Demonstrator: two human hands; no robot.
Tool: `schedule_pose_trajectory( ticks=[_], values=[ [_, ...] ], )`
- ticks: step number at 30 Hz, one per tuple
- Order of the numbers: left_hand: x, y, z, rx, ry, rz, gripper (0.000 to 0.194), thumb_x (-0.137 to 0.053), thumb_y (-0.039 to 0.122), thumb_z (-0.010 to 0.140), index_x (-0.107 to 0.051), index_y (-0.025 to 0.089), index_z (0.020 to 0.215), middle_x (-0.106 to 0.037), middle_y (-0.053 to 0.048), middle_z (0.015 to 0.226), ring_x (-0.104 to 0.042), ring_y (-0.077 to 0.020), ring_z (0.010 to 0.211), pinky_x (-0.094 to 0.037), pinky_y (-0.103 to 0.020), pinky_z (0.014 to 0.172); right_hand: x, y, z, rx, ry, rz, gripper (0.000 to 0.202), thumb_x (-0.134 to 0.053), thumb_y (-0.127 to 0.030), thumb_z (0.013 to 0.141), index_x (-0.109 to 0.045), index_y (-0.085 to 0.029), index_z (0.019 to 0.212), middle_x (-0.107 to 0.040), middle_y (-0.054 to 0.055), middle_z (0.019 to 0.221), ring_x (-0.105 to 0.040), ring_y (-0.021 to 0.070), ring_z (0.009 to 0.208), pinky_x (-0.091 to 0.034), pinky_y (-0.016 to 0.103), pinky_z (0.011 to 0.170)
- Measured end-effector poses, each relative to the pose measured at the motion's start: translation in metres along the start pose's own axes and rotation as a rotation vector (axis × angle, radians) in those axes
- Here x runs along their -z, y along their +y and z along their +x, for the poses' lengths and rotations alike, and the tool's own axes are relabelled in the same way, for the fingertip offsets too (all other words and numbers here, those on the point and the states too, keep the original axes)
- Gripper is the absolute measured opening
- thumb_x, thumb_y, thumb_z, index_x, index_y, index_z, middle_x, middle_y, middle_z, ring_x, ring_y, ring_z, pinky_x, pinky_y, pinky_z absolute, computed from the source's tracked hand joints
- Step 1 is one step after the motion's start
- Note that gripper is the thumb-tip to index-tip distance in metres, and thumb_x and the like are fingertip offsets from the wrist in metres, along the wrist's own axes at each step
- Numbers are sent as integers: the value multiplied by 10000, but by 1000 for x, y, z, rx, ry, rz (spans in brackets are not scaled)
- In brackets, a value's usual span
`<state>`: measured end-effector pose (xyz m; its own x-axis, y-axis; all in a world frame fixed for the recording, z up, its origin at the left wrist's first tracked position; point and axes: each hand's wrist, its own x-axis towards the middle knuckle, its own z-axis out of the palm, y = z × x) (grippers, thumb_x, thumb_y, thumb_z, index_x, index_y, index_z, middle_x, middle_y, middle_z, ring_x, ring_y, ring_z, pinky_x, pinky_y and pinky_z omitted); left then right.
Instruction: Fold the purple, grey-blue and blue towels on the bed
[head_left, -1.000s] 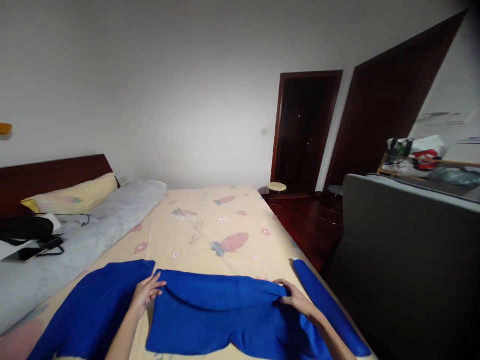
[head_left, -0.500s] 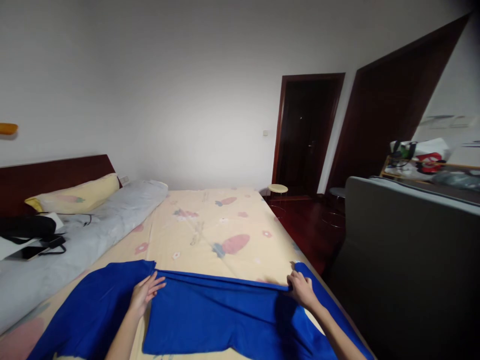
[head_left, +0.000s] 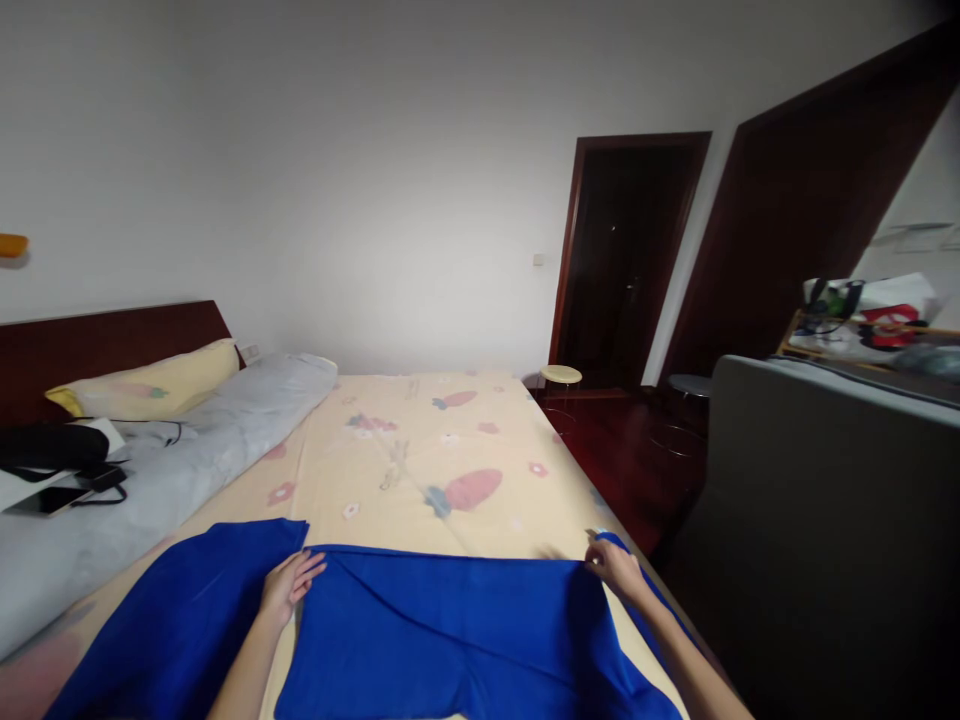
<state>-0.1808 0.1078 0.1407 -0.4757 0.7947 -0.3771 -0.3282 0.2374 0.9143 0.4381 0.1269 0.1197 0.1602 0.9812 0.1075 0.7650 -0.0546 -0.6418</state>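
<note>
A blue garment (head_left: 450,620), its exact kind unclear, lies across the near part of the bed with its far edge drawn straight between my hands. At the left corner of that edge, my left hand (head_left: 286,585) holds the cloth, thumb hidden and other fingers fairly straight. My right hand (head_left: 613,562) pinches the opposite corner with curled fingers. More blue cloth (head_left: 180,610) is spread left of my left forearm, and a blue strip (head_left: 652,625) runs along the bed edge under my right forearm. The garment's near end passes out of view.
A patterned sheet (head_left: 420,430) covers the bed. Along the left lie a grey quilt (head_left: 247,440), a pillow (head_left: 150,380), a phone (head_left: 56,497) and a black pouch (head_left: 52,450). A dark panel (head_left: 825,520) rises on the right; a stool (head_left: 561,374) stands beyond the bed.
My right hand has moved slightly right and the garment's far edge is tighter and smoother, with fewer folds. My left hand stays almost in place. The view has shifted slightly.
</note>
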Motion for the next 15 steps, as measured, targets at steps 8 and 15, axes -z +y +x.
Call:
schedule_pose_trajectory(
  ticks=[8,15],
  values=[
    [-26,-8,40,-8,27,122,106,-606,137,848,-565,134,945,-734,-215,1036,-738,-249,897,-518,-214,592,-24,-11,35,-114,22,-253,197,-471,-281,829,-658,-234,867,-707,85,833,-667,241,835,-428,314,698],
    [-32,-40,65,-214,112,458,422,-542,305,893,-483,210,1300,-632,-142,1301,-648,-219,1132,-558,-310,835,-62,-11,34,-33,-62,-235,398,-462,-280,825,-582,-214,1198,-721,95,1100,-670,231,1030,-477,311,828]
  ],
)
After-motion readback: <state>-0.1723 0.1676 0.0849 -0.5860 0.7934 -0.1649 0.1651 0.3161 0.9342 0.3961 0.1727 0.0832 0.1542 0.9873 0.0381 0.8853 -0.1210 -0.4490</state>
